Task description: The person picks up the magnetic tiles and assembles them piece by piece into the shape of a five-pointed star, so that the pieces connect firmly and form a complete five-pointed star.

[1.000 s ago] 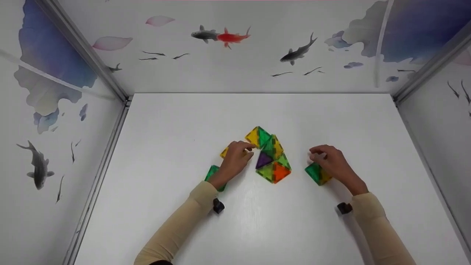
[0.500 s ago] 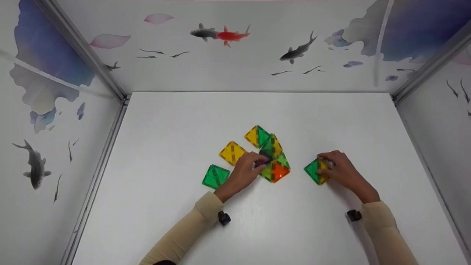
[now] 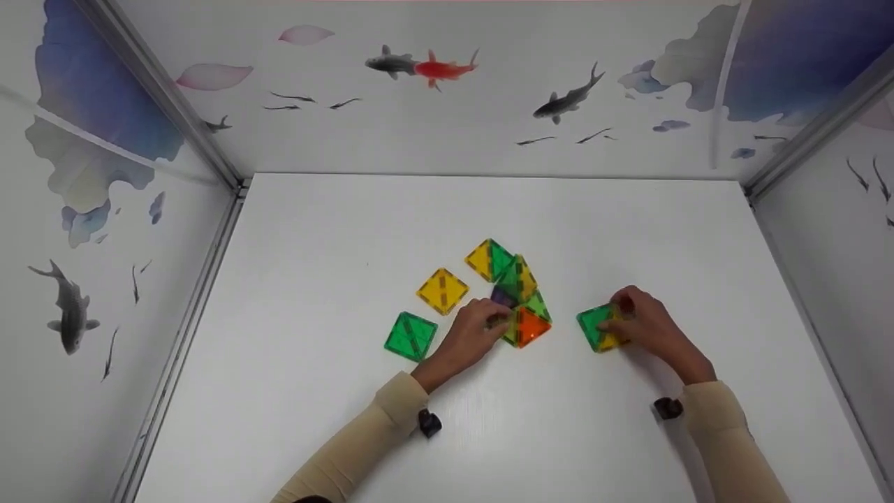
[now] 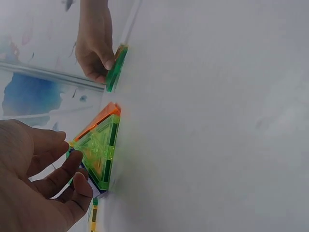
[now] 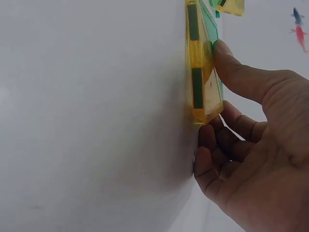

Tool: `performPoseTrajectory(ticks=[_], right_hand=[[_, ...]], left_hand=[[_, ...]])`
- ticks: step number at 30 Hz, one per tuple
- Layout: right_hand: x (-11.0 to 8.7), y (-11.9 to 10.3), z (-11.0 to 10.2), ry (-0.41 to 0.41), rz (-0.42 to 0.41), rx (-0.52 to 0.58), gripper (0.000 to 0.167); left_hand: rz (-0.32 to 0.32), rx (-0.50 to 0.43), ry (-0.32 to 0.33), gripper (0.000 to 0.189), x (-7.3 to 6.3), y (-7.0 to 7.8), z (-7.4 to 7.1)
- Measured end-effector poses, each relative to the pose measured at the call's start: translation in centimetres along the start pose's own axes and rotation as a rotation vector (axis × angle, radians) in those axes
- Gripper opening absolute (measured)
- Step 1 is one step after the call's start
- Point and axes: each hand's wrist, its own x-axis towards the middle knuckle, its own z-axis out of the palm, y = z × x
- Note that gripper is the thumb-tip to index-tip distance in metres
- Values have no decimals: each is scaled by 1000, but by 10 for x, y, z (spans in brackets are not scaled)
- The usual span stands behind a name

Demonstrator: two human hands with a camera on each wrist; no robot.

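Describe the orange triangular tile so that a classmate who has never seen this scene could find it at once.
On the white table, find the biggest cluster of translucent tiles, between the left hand and the right hand. At its near end, on the right, sits the orange triangular tile. Light-green tiles border it; it alone is orange.

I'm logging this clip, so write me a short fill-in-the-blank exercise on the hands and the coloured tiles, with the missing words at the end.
1. The right hand grips a translucent tile square made of one green triangle and one ____ triangle.
2. The two-triangle square nearest the left sleeve is all ____.
3. Beside the left hand, the lower-right triangle of the tile cluster in the head view is ____.

Missing words: yellow; green; orange.
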Motion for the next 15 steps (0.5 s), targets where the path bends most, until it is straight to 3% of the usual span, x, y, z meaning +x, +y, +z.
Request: performPoseTrajectory(ticks=[7, 15], right_hand=[[-1, 1, 3, 95, -9, 108, 43], [1, -3, 8, 98, -39, 173, 34]], left_hand=[[19, 1, -15, 20, -2, 1, 0], [41, -53, -51, 21, -2, 6, 3]])
